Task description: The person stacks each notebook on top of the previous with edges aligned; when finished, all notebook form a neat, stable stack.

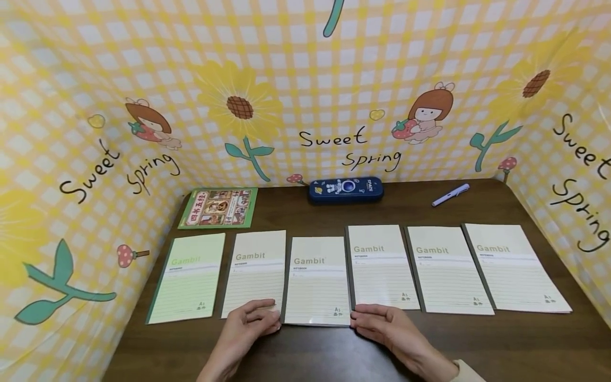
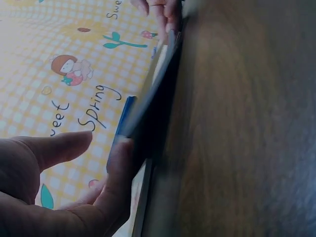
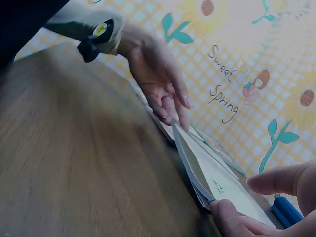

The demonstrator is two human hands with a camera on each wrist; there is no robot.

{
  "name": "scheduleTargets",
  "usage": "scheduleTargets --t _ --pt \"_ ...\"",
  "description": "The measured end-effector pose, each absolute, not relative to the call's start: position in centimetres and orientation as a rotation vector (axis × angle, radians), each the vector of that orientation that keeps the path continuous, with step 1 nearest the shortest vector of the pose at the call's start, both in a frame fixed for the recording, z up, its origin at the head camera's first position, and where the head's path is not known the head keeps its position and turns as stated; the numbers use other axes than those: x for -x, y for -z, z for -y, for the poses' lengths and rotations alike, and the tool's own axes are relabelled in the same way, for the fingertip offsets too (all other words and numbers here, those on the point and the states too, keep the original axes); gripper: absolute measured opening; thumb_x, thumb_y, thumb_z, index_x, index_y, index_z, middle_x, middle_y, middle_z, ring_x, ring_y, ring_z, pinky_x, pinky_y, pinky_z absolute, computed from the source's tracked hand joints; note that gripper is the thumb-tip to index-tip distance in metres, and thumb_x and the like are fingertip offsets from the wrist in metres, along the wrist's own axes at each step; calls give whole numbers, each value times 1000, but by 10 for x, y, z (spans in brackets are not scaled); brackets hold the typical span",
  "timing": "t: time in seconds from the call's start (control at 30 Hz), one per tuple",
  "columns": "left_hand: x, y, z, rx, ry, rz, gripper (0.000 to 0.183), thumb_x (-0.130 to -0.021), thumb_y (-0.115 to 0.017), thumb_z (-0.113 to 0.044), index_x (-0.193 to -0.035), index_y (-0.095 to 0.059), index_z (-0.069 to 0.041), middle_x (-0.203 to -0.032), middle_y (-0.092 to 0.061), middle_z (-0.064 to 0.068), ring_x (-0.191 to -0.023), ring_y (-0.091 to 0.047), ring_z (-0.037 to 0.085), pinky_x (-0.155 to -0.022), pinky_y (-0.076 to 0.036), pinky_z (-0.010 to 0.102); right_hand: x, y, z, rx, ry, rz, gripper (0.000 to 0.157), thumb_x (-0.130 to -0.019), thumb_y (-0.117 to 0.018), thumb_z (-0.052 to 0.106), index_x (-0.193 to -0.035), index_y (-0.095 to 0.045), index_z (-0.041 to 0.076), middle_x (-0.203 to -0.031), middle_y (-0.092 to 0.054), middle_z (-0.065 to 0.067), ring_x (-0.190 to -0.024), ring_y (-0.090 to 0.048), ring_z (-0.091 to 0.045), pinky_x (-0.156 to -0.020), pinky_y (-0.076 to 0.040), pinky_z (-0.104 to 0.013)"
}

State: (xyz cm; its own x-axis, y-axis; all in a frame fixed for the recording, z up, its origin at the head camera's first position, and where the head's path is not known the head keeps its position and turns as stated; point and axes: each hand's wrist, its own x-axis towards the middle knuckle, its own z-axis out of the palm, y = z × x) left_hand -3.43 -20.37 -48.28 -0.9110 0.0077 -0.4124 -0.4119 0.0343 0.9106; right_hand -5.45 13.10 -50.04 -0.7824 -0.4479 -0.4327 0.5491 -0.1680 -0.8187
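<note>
A cream Gambit notebook (image 1: 317, 286) lies on the table between my two hands, its dark spine on the left. My left hand (image 1: 250, 326) touches its lower left edge and partly covers the lower right corner of the neighbouring cream notebook (image 1: 255, 273). My right hand (image 1: 393, 331) touches the lower right edge with its fingertips. In the left wrist view, the left thumb (image 2: 64, 148) stands away from the notebook while a finger meets its edge. Likewise, the right thumb (image 3: 276, 180) stays apart from the notebook's cover (image 3: 222, 185) in the right wrist view.
Left of my hands lies a green notebook (image 1: 191, 281). Further cream notebooks (image 1: 382, 276) continue the row to the right. Behind them are a green picture book (image 1: 219, 208), a dark blue pencil case (image 1: 346, 191) and a lilac pen (image 1: 451, 195). Checked cloth (image 1: 305, 79) encloses the table.
</note>
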Motion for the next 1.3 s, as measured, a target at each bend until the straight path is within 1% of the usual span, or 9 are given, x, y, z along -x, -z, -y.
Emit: scheduleTargets --t 0.1,0.23,0.43,0.57,0.63,0.7,0.87,1.03,1.3 --pt "35 484 203 362 -1923 -2054 51 -95 -75 -10 -138 -58 12 -107 -77 16 -89 -76 14 -82 -63 27 55 499 -129 -105 1979 -1504 64 -101 -68 14 -148 -40 -19 -138 -67 -19 -110 -73 -12 -99 -58 -26" --pt "36 484 201 341 -1910 -2058 49 -94 -76 -10 -136 -61 12 -106 -77 15 -91 -76 16 -81 -63 28 56 497 -126 -91 1954 -1544 63 -101 -68 14 -148 -42 -19 -132 -71 -16 -106 -72 -9 -95 -59 -25" --pt "35 482 202 273 -1907 -1981 56 -96 -72 -7 -142 -51 16 -102 -76 8 -89 -73 12 -82 -63 27 57 497 -126 -99 1939 -1579 64 -99 -71 12 -148 -43 -18 -128 -73 -15 -104 -71 -7 -87 -60 -25" --pt "33 482 200 226 -1886 -1950 57 -97 -71 -7 -143 -48 16 -101 -73 5 -89 -71 10 -82 -61 25 58 497 -124 -101 1944 -1590 65 -96 -73 9 -147 -44 -18 -112 -75 -5 -98 -70 -6 -86 -60 -24" --pt "32 482 199 221 -1876 -1941 56 -97 -71 -7 -142 -48 15 -101 -73 5 -88 -70 11 -82 -61 25 58 497 -123 -92 1944 -1594 65 -96 -73 8 -146 -43 -19 -105 -72 0 -93 -68 -5 -85 -60 -23" --pt "31 483 199 211 -1862 -1933 55 -97 -71 -8 -142 -48 13 -102 -72 5 -89 -70 12 -81 -61 26 58 497 -122 -82 1943 -1601 64 -95 -72 7 -145 -44 -19 -101 -69 2 -91 -66 -5 -83 -59 -22" --pt "29 483 199 184 -1852 -1928 54 -98 -70 -8 -142 -47 12 -105 -71 6 -89 -69 12 -81 -60 26 59 495 -121 -21 1940 -1656 61 -93 -72 7 -143 -46 -17 -102 -65 0 -88 -64 -7 -81 -58 -22" --pt "28 484 194 154 -1845 -1942 54 -96 -73 -8 -141 -48 10 -107 -71 7 -90 -70 14 -81 -60 27 59 492 -125 43 1925 -1751 62 -92 -73 6 -145 -46 -16 -103 -63 -2 -86 -65 -6 -80 -58 -23" --pt "34 482 179 71 -1772 -2096 49 -92 -77 -11 -132 -55 5 -108 -72 14 -89 -68 15 -78 -57 24 60 486 -139 106 1903 -1871 61 -94 -73 6 -145 -47 -16 -106 -60 -3 -87 -67 -5 -80 -61 -28"
